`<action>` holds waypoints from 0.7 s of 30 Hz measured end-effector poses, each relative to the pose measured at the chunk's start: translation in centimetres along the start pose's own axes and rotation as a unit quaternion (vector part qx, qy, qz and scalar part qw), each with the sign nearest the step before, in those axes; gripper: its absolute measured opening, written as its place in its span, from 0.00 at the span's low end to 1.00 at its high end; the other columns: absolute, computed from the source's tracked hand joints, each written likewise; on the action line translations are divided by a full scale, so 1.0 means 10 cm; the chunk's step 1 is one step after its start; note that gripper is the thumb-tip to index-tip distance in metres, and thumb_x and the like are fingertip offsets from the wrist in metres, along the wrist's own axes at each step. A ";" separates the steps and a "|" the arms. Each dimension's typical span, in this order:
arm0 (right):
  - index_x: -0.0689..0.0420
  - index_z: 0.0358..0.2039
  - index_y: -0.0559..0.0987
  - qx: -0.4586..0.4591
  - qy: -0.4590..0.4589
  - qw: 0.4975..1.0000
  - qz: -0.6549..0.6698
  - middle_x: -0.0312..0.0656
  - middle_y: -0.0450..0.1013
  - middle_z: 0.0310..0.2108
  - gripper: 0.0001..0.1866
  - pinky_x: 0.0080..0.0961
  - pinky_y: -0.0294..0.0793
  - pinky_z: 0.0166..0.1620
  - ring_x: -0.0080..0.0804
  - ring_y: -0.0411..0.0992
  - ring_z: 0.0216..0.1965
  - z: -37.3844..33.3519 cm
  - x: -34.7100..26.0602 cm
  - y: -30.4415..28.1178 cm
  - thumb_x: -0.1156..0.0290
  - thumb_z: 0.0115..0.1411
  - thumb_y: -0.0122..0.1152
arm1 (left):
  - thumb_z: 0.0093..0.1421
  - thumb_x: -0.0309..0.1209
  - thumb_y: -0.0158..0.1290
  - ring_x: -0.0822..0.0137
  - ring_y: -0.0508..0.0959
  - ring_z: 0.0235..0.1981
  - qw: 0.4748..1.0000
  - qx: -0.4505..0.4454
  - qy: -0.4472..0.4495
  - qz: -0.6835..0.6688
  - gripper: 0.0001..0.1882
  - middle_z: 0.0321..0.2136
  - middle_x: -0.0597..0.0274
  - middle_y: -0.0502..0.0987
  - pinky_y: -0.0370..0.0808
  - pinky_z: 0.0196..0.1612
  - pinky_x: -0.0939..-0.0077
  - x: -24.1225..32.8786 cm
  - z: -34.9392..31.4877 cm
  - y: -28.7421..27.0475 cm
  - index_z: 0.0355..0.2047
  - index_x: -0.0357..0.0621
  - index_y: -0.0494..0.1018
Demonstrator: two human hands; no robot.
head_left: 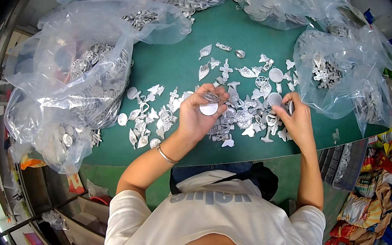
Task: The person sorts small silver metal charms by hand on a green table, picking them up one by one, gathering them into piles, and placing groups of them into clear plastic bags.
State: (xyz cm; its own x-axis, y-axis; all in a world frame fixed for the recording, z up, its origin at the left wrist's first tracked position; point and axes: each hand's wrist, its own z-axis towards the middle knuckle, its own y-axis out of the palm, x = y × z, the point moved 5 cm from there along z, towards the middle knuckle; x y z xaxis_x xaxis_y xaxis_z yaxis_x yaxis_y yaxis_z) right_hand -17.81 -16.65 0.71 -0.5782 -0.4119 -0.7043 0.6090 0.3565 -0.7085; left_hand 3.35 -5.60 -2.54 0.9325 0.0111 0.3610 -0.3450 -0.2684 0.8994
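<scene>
My left hand [192,117] is closed around several silvery metal pieces, among them a flat round disc pendant [208,109] lying against the fingers. It hovers over the left side of a loose pile of metal charms [243,117]. My right hand [300,124] is at the pile's right edge, thumb and fingers curled around a small shiny metal piece [290,106] whose shape is mostly hidden. Beside its fingertips lies a round-headed charm [274,100]. A cross pendant [226,69] and leaf-shaped charms [203,71] rest farther back on the green table [164,64].
A smaller group of charms [143,118] spreads to the left. Clear plastic bags full of metal pieces stand at left [97,93], at the back [273,9] and at right [327,72]. Grey crates [343,162] and colourful sacks [361,209] sit beyond the table's right edge.
</scene>
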 end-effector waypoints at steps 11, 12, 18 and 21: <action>0.60 0.27 0.70 0.048 -0.013 0.990 -0.133 0.46 0.70 0.25 0.17 0.32 0.67 0.32 0.44 0.68 0.25 0.22 0.10 0.17 0.62 0.47 0.66 | 0.48 0.31 0.58 0.59 0.74 0.25 0.448 -0.171 0.213 0.852 0.13 0.28 0.60 0.68 0.71 0.24 0.68 -0.44 -0.20 0.37 0.34 0.46 0.72; 0.60 0.27 0.69 0.028 0.003 0.997 -0.077 0.46 0.69 0.24 0.17 0.32 0.66 0.32 0.43 0.66 0.23 0.25 0.12 0.15 0.63 0.48 0.65 | 0.48 0.31 0.58 0.59 0.74 0.25 0.431 -0.178 0.195 0.863 0.13 0.28 0.60 0.68 0.71 0.24 0.68 -0.47 -0.20 0.36 0.34 0.46 0.72; 0.54 0.26 0.67 -0.033 0.178 0.860 0.478 0.35 0.66 0.22 0.09 0.12 0.58 0.22 0.21 0.63 0.23 0.25 0.36 0.08 0.67 0.56 0.57 | 0.48 0.31 0.57 0.60 0.75 0.27 0.402 -0.150 0.178 0.886 0.15 0.32 0.55 0.66 0.73 0.23 0.67 -0.40 -0.20 0.37 0.36 0.42 0.69; 0.56 0.29 0.68 -0.014 0.142 0.843 0.518 0.38 0.66 0.23 0.06 0.12 0.60 0.21 0.21 0.64 0.23 0.39 0.27 -0.01 0.68 0.57 0.54 | 0.47 0.27 0.56 0.62 0.75 0.27 0.363 -0.151 0.201 0.897 0.15 0.31 0.55 0.66 0.73 0.20 0.68 -0.45 -0.21 0.41 0.36 0.39 0.69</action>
State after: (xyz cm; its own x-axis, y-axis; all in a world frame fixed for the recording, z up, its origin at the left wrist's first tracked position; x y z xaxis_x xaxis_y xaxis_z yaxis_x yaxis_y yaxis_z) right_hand -17.29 -21.05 -0.97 0.1474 0.3502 -0.9250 0.8563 0.4229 0.2965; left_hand -2.50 -4.76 0.08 -0.8926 0.2349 0.3848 -0.4113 -0.0747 -0.9084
